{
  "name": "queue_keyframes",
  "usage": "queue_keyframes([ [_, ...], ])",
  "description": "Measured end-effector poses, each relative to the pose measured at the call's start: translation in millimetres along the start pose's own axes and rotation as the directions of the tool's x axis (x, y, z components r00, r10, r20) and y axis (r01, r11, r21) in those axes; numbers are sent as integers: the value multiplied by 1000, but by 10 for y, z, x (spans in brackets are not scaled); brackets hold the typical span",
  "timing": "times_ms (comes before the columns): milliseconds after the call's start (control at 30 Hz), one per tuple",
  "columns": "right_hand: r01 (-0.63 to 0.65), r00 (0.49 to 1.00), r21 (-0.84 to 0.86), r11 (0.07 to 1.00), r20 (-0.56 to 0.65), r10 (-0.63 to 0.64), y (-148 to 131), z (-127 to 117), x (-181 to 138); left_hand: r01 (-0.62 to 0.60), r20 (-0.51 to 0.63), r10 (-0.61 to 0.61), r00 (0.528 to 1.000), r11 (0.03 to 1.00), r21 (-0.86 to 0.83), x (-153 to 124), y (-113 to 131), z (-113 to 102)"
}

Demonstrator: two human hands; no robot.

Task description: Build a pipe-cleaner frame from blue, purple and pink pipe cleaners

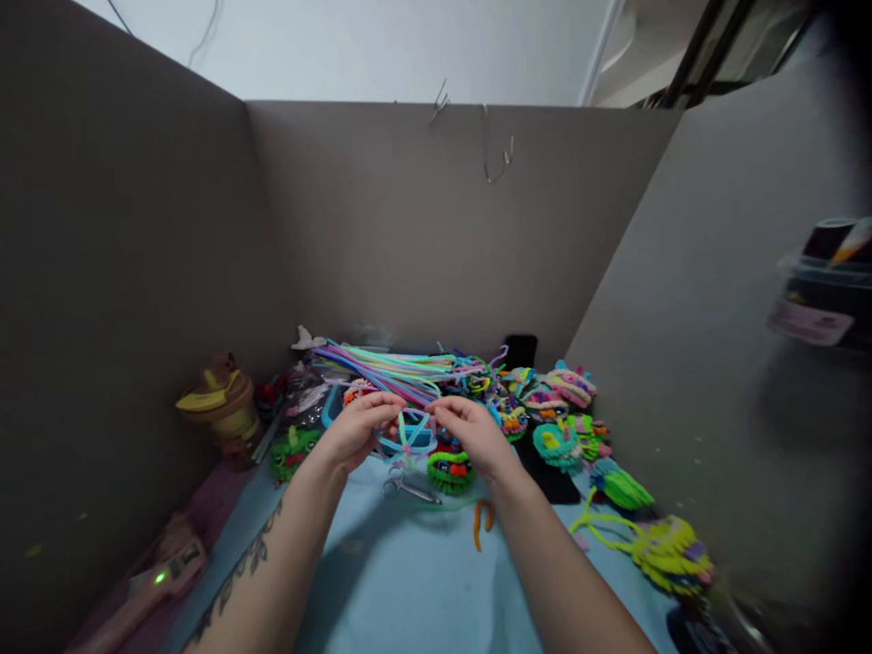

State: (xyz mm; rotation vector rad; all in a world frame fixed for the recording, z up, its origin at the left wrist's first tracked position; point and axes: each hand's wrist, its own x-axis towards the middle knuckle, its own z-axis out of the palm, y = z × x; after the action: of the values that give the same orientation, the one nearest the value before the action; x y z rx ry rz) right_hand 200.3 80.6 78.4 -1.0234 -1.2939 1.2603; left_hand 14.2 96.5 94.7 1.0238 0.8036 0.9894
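Note:
Between both hands is a small open frame of bent pastel pipe cleaners, its strands crossing like spokes. My left hand pinches its left side with thumb and fingertips. On the opposite side, my right hand pinches its upper right edge. A pair of scissors lies on the blue cloth just below the frame. Close by my right hand sits a round green pipe-cleaner figure with red and orange parts. A bent orange pipe cleaner lies nearer to me, beside my right forearm.
Behind the hands lies a bundle of pastel pipe cleaners. Several fuzzy figures line the right side, with a yellow one nearer. A brown-and-yellow pot and a pink device stand left. Grey partitions enclose the table.

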Motion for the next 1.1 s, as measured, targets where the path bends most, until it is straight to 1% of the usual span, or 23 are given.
queue_keyframes([
  [33, -81, 996, 96, 992, 33, 79, 19, 1, 9, 12, 6, -12, 1000, 1000, -17, 5, -3, -4],
  [100, -224, 973, 265, 938, 119, 198, 69, 10, 27, 37, 30, -36, 999, 999, -34, 13, -16, -3],
  [167, -286, 955, 373, 883, 181, 233, 117, 28, 39, 54, 56, -52, 997, 998, -37, 11, -23, 7],
  [300, -323, 939, 422, 847, 255, 231, 149, 79, 35, 66, 94, -60, 994, 995, -71, -24, -5, 39],
  [467, -372, 915, 434, 820, 320, 246, 166, 108, 15, 84, 84, -72, 994, 986, -145, -45, 12, 59],
  [567, -372, 920, 452, 810, 296, 257, 212, 82, 40, 101, 89, -85, 992, 975, -197, -36, 21, 51],
  [600, -364, 926, 465, 807, 273, 261, 220, 67, 52, 103, 69, -90, 994, 971, -216, -33, 31, 43],
  [667, -341, 939, 494, 800, 217, 266, 211, 30, 73, 80, -7, -85, 996, 961, -265, -27, 59, 17],
  [767, -272, 962, 507, 818, 134, 237, 135, -16, 74, -17, -118, -30, 993, 926, -377, -21, 116, -45],
  [867, -191, 981, 458, 868, 67, 180, 70, 1, 37, -116, -179, 31, 983, 867, -485, -31, 149, -107],
  [967, -170, 984, 420, 892, 28, 174, 108, 108, -26, -86, -183, -10, 983, 857, -508, -102, 98, -144],
  [1100, -199, 980, 424, 883, 61, 192, 286, 301, -192, 8, -135, -85, 987, 871, -491, -338, -140, -175],
])
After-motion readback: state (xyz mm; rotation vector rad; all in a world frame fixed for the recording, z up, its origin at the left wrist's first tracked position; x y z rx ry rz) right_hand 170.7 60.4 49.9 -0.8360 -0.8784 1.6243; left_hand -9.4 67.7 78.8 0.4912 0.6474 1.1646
